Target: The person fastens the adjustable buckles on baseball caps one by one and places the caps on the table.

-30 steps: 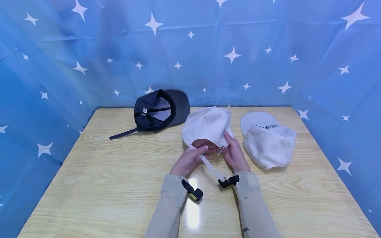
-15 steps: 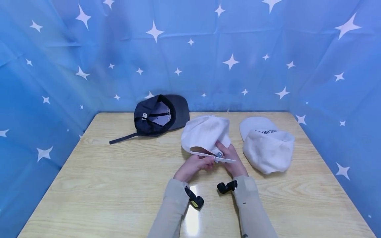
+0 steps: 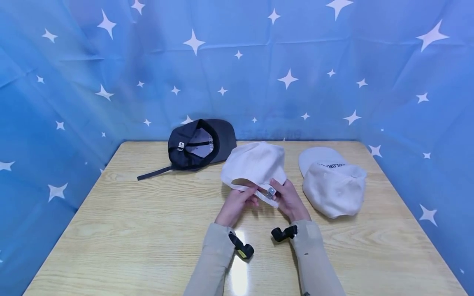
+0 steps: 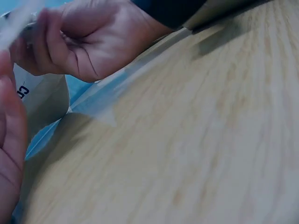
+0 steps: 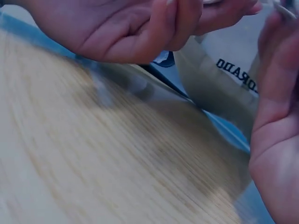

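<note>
A white cap (image 3: 255, 162) is held up over the middle of the table, its back opening facing me. My left hand (image 3: 237, 203) pinches the white back strap (image 3: 268, 200) between thumb and fingers near the opening. On the other side my right hand (image 3: 290, 199) grips the cap's back edge, thumb on top beside the metal buckle (image 3: 271, 191). The strap end hangs below the buckle. In the right wrist view, dark lettering (image 5: 236, 74) shows on the cap between the two hands. The right fingers are partly hidden behind the cap.
A dark navy cap (image 3: 192, 146) lies on its side at the back left, its strap (image 3: 153, 173) sticking out leftward. At the right is another white cap (image 3: 333, 189) with lettering. A blue star-patterned cloth (image 3: 237, 70) stands behind the wooden table (image 3: 129, 230).
The strap's free end swung from pointing down toward me to out rightward, and now droops by the buckle. My left hand shifted its hold on the strap; the right thumb moved beside the buckle.
</note>
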Available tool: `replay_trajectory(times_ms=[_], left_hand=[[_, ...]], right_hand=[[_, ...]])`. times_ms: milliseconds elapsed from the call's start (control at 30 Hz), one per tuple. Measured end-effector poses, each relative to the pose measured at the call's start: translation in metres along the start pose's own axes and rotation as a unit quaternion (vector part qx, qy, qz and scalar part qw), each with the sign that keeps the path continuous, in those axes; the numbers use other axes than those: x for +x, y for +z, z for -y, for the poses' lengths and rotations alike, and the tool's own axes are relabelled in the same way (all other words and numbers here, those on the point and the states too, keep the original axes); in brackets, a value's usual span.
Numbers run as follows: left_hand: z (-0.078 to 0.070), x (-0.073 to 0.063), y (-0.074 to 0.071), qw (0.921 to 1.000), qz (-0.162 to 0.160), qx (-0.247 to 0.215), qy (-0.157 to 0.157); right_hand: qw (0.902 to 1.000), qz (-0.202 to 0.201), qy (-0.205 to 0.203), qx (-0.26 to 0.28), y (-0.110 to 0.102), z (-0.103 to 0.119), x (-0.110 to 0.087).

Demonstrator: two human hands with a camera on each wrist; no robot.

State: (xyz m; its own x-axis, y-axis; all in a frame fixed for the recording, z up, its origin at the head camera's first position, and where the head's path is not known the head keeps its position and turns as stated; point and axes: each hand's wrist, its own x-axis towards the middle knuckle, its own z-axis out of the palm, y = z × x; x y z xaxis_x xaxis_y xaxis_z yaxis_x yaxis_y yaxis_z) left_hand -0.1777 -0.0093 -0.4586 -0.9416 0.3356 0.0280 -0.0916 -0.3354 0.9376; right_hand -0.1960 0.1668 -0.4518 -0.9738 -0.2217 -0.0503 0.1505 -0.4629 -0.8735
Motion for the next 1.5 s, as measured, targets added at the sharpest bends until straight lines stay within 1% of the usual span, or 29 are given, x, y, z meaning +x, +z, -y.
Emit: replay_trajectory(times_ms=[67, 100, 167, 200, 267, 333, 400, 433, 533, 600, 667, 800, 833, 967, 1100, 1267, 1333, 1500], left_hand=[[0.0003, 0.0008, 0.0002, 0.9998, 0.005, -0.021, 0.0], [0.0003, 0.0011, 0.0003, 0.9994, 0.01, -0.034, -0.001], [0.0, 0.0017, 0.0009, 0.9983, 0.022, -0.054, -0.005], [-0.0003, 0.0017, 0.0011, 0.9977, 0.029, -0.061, -0.009], [-0.0008, 0.0014, 0.0017, 0.9971, 0.043, -0.059, -0.02], [-0.0015, 0.0007, 0.0029, 0.9967, 0.06, -0.044, -0.033], [-0.002, 0.0001, 0.0041, 0.9957, 0.078, -0.027, -0.042], [-0.0021, -0.0001, 0.0047, 0.995, 0.087, -0.02, -0.045], [-0.0029, -0.001, 0.006, 0.9938, 0.099, -0.02, -0.046], [-0.0027, -0.0012, 0.006, 0.9937, 0.101, -0.027, -0.039], [-0.0019, -0.0011, 0.0055, 0.994, 0.099, -0.037, -0.028], [-0.0009, -0.0005, 0.0044, 0.995, 0.091, -0.04, -0.007], [-0.0011, -0.0003, 0.0042, 0.9952, 0.089, -0.039, -0.006], [-0.0021, 0.0007, 0.0047, 0.9963, 0.079, -0.033, -0.012], [-0.0027, 0.002, 0.006, 0.9973, 0.067, -0.021, -0.023], [-0.0047, -0.0009, 0.0052, 0.9982, 0.053, -0.001, -0.028], [-0.0052, -0.002, 0.0042, 0.9985, 0.047, -0.006, -0.027], [-0.0046, -0.0013, 0.0018, 0.9988, 0.042, -0.013, -0.02]], right_hand=[[1.0, 0.003, 0.004, 0.002, -0.0012, 0.0, -0.0011], [0.9999, 0.012, 0.006, 0.01, -0.0019, 0.0001, -0.002], [0.9991, 0.035, 0.004, 0.023, -0.0031, 0.0001, -0.0035], [0.9979, 0.055, 0.001, 0.033, -0.0038, 0.0003, -0.0042], [0.9943, 0.094, -0.004, 0.049, -0.0053, 0.0003, -0.0055], [0.9901, 0.127, -0.009, 0.061, -0.0068, 0.0, -0.0062], [0.9869, 0.146, -0.01, 0.068, -0.0081, -0.0003, -0.0066], [0.9865, 0.149, -0.011, 0.067, -0.009, -0.0007, -0.0066], [0.9864, 0.152, -0.012, 0.061, -0.0099, -0.0013, -0.0064], [0.9877, 0.146, -0.012, 0.055, -0.0094, -0.001, -0.0064], [0.9888, 0.14, -0.01, 0.05, -0.0073, 0.0005, -0.0068], [0.9907, 0.131, -0.003, 0.037, -0.0041, 0.0017, -0.0063], [0.9912, 0.128, -0.002, 0.033, -0.0039, 0.0017, -0.006], [0.9918, 0.125, 0.012, 0.023, -0.0047, 0.0017, -0.0048], [0.993, 0.116, 0.018, 0.013, -0.0042, 0.0024, -0.0038], [0.9929, 0.115, 0.031, -0.005, -0.0023, 0.0007, -0.0023], [0.9921, 0.121, 0.035, -0.003, -0.0019, 0.0001, -0.0021], [0.9924, 0.119, 0.03, 0.009, -0.0003, -0.0001, -0.0022]])
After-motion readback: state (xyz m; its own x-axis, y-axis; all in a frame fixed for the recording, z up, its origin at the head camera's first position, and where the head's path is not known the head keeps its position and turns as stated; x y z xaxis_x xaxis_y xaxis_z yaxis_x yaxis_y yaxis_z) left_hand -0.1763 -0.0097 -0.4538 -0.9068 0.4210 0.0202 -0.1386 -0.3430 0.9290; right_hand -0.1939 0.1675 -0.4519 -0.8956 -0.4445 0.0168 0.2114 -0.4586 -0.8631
